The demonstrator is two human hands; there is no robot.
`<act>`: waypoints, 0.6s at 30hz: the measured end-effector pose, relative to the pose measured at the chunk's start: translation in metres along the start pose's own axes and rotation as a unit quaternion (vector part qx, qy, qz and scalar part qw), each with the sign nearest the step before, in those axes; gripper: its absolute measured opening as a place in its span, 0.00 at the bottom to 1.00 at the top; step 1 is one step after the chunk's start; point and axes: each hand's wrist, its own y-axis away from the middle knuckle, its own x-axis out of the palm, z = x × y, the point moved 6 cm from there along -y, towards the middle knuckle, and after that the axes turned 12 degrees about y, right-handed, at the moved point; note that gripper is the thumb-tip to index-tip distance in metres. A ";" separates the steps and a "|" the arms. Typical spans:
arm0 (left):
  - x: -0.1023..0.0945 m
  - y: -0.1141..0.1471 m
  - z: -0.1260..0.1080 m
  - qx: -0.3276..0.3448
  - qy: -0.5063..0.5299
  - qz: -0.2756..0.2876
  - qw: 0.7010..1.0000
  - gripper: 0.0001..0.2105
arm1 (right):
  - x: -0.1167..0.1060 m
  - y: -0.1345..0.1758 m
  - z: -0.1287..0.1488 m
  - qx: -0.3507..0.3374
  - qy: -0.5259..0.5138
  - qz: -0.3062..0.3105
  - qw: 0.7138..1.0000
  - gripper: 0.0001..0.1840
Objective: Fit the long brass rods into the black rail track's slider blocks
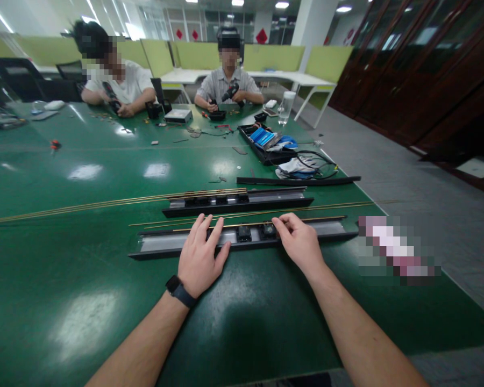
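Note:
A long black-edged metal channel (157, 243) lies across the green table in front of me, with small black blocks (244, 233) inside it. A thin brass rod (252, 223) runs along its far side. My left hand (201, 250), a dark watch at the wrist, rests over the channel's left half, fingers spread with the tips by the rod. Thumb and forefinger of my right hand (299, 239) are pinched on the rod beside the right block. Just beyond lies a second similar channel (242, 205), with several long brass rods (105, 202) over its left part.
Farther back are a black strip (298, 181), a cable with gloves (302, 167), and a black tray (262, 153) holding a blue box. Two people sit across the table (84, 301); one holds a drill (230, 92). A blurred-out item (395, 247) lies at right.

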 end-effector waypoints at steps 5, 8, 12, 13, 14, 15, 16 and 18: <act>0.000 0.000 0.000 0.001 0.000 0.001 1.000 0.29 | 0.000 0.000 -0.001 0.009 0.016 -0.003 1.000 0.23; 0.000 0.000 0.000 -0.002 0.007 0.002 1.000 0.29 | -0.001 0.000 0.000 0.014 0.022 -0.002 1.000 0.24; 0.000 0.000 0.000 -0.003 0.009 0.000 1.000 0.29 | -0.003 0.000 0.001 0.014 0.014 -0.003 1.000 0.23; -0.001 0.000 0.000 -0.002 0.007 0.000 1.000 0.29 | -0.003 0.000 0.001 0.013 0.009 -0.004 1.000 0.22; -0.001 0.000 0.000 -0.001 0.005 -0.001 1.000 0.29 | -0.003 0.000 0.001 0.011 0.005 -0.004 1.000 0.21; -0.001 0.000 -0.001 0.000 0.003 -0.001 1.000 0.28 | -0.003 0.000 0.001 0.008 0.003 -0.002 1.000 0.21; -0.001 0.000 -0.001 -0.001 0.001 -0.002 1.000 0.28 | -0.002 0.000 0.000 0.007 0.003 0.001 1.000 0.21; -0.002 0.000 -0.002 -0.002 -0.001 -0.003 1.000 0.28 | 0.000 0.000 -0.001 0.007 0.005 0.006 1.000 0.21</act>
